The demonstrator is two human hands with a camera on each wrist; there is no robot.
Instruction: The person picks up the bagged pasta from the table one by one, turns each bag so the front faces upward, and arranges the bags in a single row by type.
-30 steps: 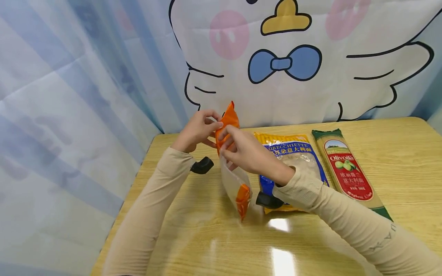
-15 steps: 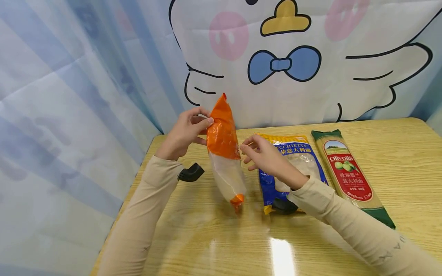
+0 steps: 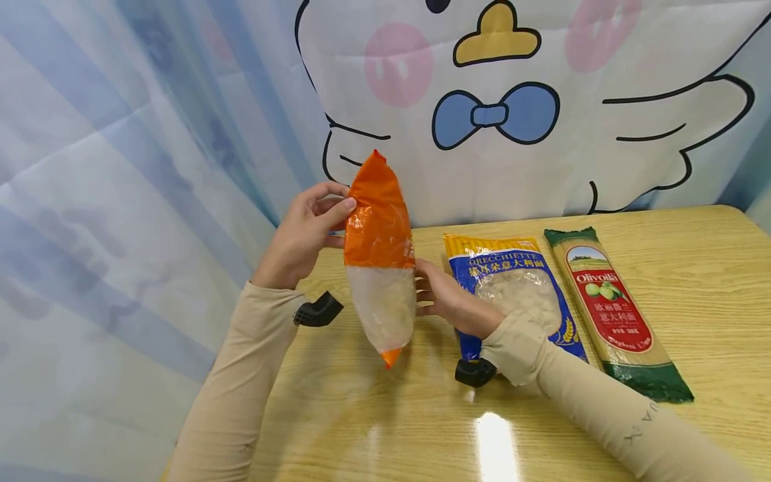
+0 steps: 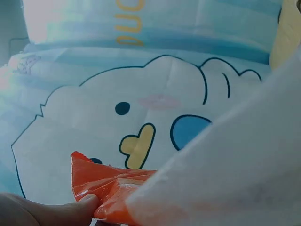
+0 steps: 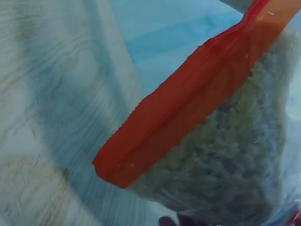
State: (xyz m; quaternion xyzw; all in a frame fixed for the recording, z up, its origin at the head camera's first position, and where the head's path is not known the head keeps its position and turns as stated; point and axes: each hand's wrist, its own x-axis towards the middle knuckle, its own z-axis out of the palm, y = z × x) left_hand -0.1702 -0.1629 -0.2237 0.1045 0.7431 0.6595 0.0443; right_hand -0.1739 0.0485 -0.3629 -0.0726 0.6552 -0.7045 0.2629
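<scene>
An orange-and-white plastic food bag (image 3: 379,237) hangs upright above the table, its pointed orange top tilted slightly left. My left hand (image 3: 304,231) pinches its upper left edge, thumb on the front; the left wrist view shows that thumb (image 4: 87,207) on the orange film. At the bag's lower right side, my right hand (image 3: 448,298) touches the edge, fingertips partly hidden behind it. Small pale pieces show through the bag (image 5: 225,155) in the right wrist view. Beside my right hand lies a blue-and-yellow bag of orecchiette (image 3: 521,294), partly covered by the forearm.
A green-ended pack of spaghetti (image 3: 614,301) lies right of the orecchiette on the wooden table (image 3: 361,415). Behind the table hangs a cloth with a cartoon print (image 3: 494,174). A pale blue curtain (image 3: 120,234) borders the left side.
The bag has turned from edge-on to show its broad face and shifted left and up with my left hand. My right hand left it, then came back to its lower right edge.
</scene>
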